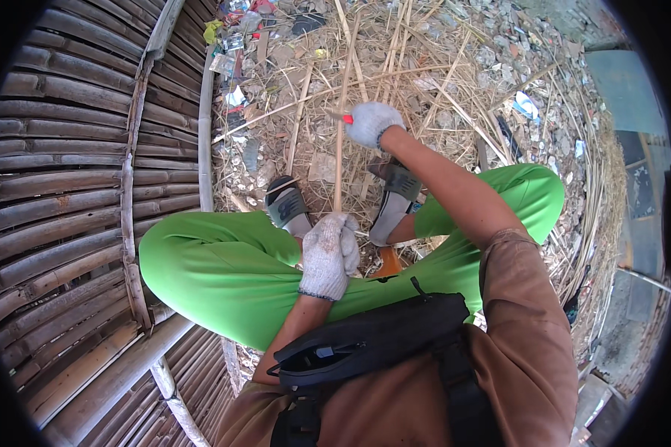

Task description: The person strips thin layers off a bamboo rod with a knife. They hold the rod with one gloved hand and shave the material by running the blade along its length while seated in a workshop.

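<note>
My left hand [326, 253], in a pale knitted work glove with brownish smudges, is closed round the near end of a long, thin bamboo strip [339, 167]. The strip runs away from me between my feet, over the littered ground. Further out, my right hand [375, 125] wears a similar glove and grips a knife [348, 119]. A bit of its red handle shows past the fist, and the short blade points left, across the strip or just above it. Most of the handle is hidden inside the glove.
A bamboo slat wall [67, 156] rises close on my left. Several loose bamboo strips [455, 112], straw and scraps of rubbish cover the ground ahead. My sandalled feet [287, 203] flank the strip. A black bag [380, 335] hangs across my front. Bundled straw [608, 201] lies at the right.
</note>
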`<action>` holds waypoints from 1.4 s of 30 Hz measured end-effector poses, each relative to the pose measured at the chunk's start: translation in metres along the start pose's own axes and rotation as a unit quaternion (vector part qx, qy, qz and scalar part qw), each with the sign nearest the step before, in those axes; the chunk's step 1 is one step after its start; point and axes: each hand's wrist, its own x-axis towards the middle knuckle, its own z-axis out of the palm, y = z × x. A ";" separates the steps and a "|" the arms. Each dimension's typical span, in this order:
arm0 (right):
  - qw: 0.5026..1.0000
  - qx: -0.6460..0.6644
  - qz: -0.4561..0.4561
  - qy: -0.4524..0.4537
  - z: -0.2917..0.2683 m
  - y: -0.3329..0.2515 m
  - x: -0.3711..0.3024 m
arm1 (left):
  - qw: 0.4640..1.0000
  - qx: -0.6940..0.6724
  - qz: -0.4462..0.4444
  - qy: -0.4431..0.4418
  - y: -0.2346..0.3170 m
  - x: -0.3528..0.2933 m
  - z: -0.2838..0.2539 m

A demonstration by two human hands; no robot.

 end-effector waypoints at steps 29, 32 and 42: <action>0.987 -0.009 -0.163 0.009 0.017 -0.031 -0.121 | 0.991 -0.118 -0.036 -0.057 0.019 -0.006 0.008; 0.989 0.000 -0.144 0.017 0.019 -0.029 -0.111 | 0.991 -0.114 -0.035 -0.066 0.020 -0.007 0.008; 0.997 0.030 -0.071 0.025 0.019 -0.019 -0.070 | 0.994 -0.088 -0.032 -0.048 0.019 -0.007 0.013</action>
